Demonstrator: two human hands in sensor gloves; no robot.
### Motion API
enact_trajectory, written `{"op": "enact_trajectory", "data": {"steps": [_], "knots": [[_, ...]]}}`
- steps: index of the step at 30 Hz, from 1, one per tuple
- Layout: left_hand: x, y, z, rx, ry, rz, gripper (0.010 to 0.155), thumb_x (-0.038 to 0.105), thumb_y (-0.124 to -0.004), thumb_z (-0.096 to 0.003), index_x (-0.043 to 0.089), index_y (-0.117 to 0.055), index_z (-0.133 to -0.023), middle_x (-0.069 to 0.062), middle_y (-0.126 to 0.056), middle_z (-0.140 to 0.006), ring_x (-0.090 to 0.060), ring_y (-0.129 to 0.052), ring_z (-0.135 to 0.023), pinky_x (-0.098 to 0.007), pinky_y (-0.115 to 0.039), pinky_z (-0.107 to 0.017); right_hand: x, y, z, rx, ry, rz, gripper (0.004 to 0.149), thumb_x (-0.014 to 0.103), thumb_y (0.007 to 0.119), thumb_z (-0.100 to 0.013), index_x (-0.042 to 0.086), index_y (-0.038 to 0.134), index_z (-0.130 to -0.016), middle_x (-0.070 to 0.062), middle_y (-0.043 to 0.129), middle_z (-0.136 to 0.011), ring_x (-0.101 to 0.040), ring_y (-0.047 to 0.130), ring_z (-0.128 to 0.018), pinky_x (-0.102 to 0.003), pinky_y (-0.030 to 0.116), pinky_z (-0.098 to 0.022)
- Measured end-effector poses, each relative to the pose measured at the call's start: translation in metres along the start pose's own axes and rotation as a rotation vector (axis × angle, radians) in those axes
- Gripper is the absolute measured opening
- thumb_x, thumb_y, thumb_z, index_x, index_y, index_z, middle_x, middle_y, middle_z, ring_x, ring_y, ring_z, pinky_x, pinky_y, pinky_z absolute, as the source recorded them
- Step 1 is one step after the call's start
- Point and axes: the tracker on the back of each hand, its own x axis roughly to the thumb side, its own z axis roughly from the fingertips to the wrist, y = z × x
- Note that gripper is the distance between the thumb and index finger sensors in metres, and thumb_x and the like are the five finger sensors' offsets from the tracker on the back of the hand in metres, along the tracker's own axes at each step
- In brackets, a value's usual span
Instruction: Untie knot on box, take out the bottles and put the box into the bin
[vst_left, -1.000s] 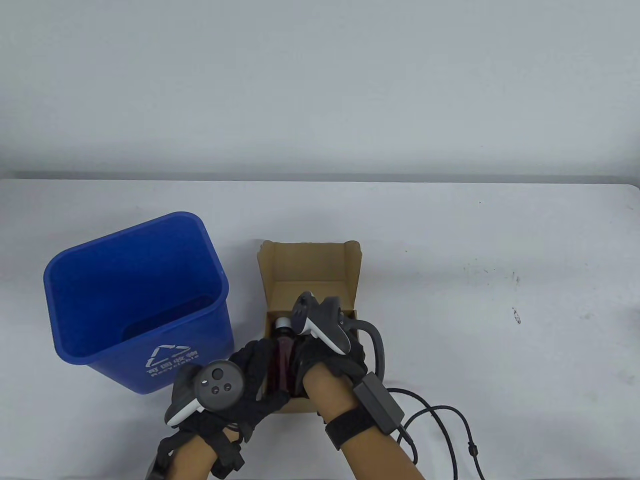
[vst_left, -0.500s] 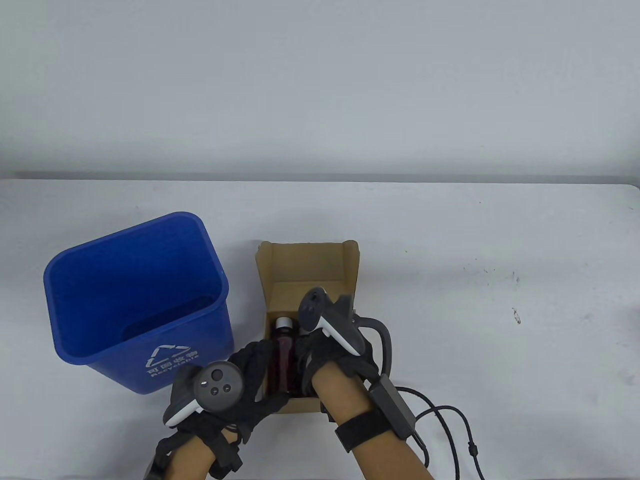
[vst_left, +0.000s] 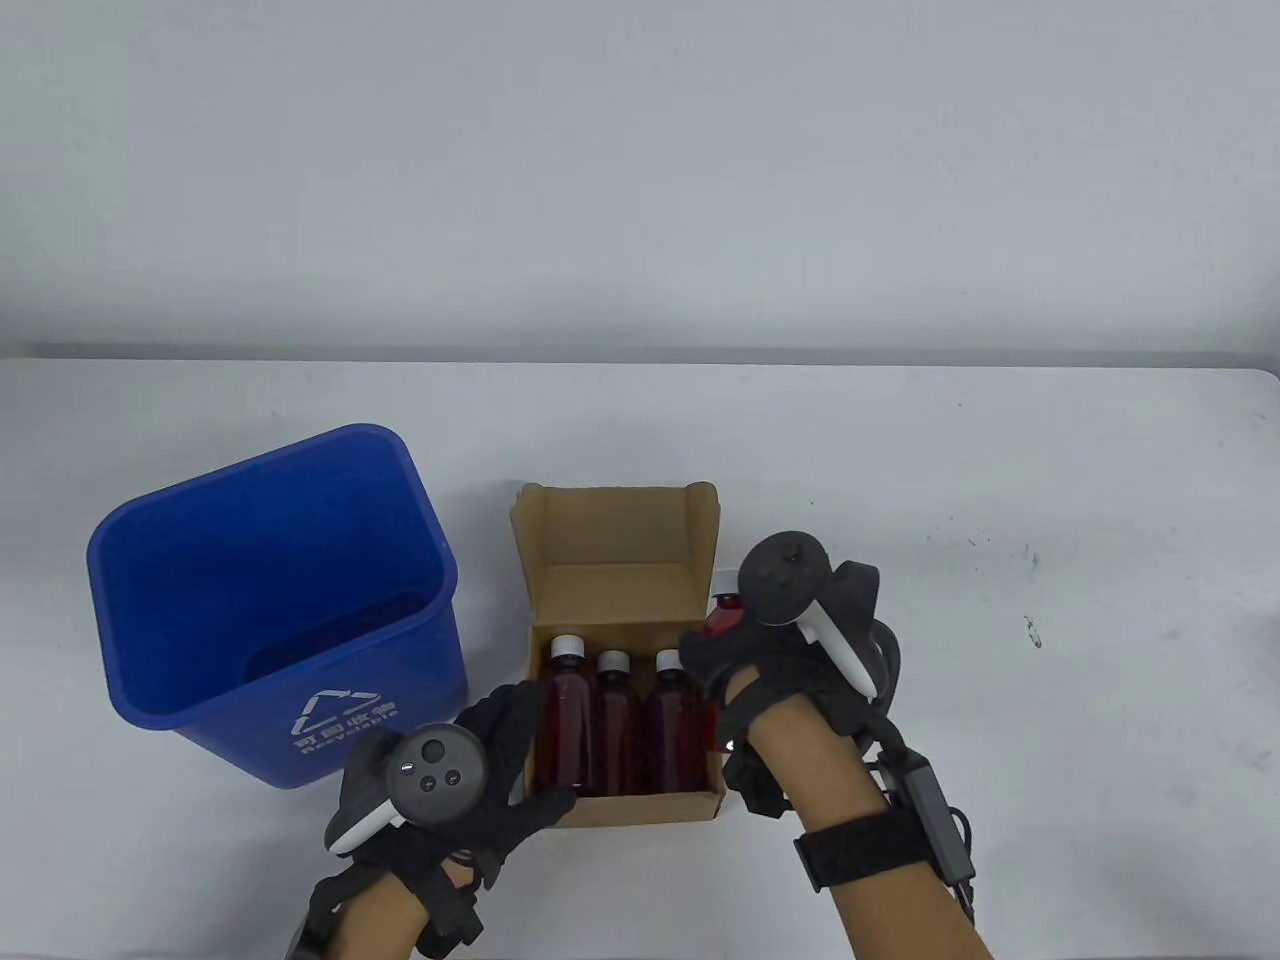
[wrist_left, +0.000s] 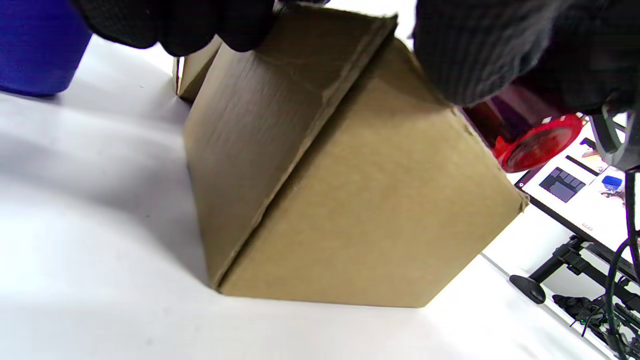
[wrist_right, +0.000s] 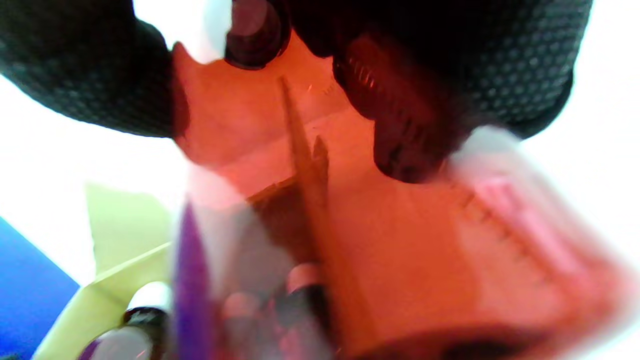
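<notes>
The open cardboard box (vst_left: 618, 548) stands at the table's centre with three red bottles with white caps (vst_left: 612, 718) upright in its near half. My left hand (vst_left: 520, 765) grips the box's near left corner; in the left wrist view its fingers (wrist_left: 175, 25) curl over the top edge of the box (wrist_left: 350, 200). My right hand (vst_left: 735, 665) holds a fourth red bottle (vst_left: 722, 605) just outside the box's right wall, lifted clear. The right wrist view is blurred, with fingers (wrist_right: 400, 125) wrapped round the red bottle (wrist_right: 425, 260).
A blue recycling bin (vst_left: 240, 480) stands open left of the box, close to my left hand. A black cable (vst_left: 960, 830) trails from my right wrist at the near right. The held bottle's red base (wrist_left: 535, 147) shows in the left wrist view.
My right hand has come up out of the box and moved right with a bottle in it, uncovering three bottles inside. The left hand and the box have stayed put.
</notes>
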Motion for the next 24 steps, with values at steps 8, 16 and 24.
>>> {"op": "enact_trajectory", "data": {"steps": [8, 16, 24], "knots": [[0.0, 0.0, 0.001, -0.005, 0.0, -0.003, 0.098, 0.058, -0.074, -0.0451, 0.009, -0.023, -0.112, -0.027, -0.036, -0.112, -0.061, -0.049, -0.1, -0.07, -0.051, -0.071, -0.071, -0.01, -0.021, -0.021, 0.113, -0.072, 0.084, 0.05, 0.088, -0.044, -0.002, 0.051, -0.099, -0.02, 0.068, -0.089, -0.046, 0.094, -0.066, -0.051, 0.084, -0.041], [0.0, 0.0, 0.001, -0.009, 0.001, -0.008, 0.098, 0.058, -0.074, -0.0452, 0.009, -0.023, -0.113, -0.027, -0.036, -0.112, -0.061, -0.049, -0.1, -0.07, -0.052, -0.071, -0.131, -0.015, -0.036, -0.158, 0.206, -0.154, 0.082, 0.043, 0.092, -0.042, -0.001, 0.05, -0.097, -0.022, 0.063, -0.091, -0.05, 0.089, -0.074, -0.056, 0.083, -0.045], [0.0, 0.0, 0.001, -0.009, 0.0, -0.006, 0.098, 0.058, -0.074, -0.0452, 0.009, -0.023, -0.112, -0.027, -0.036, -0.112, -0.061, -0.049, -0.1, -0.07, -0.052, -0.071, -0.171, -0.015, -0.044, -0.369, 0.172, -0.149, 0.082, 0.037, 0.095, -0.04, 0.002, 0.045, -0.095, -0.02, 0.057, -0.094, -0.051, 0.084, -0.08, -0.057, 0.083, -0.049]]}}
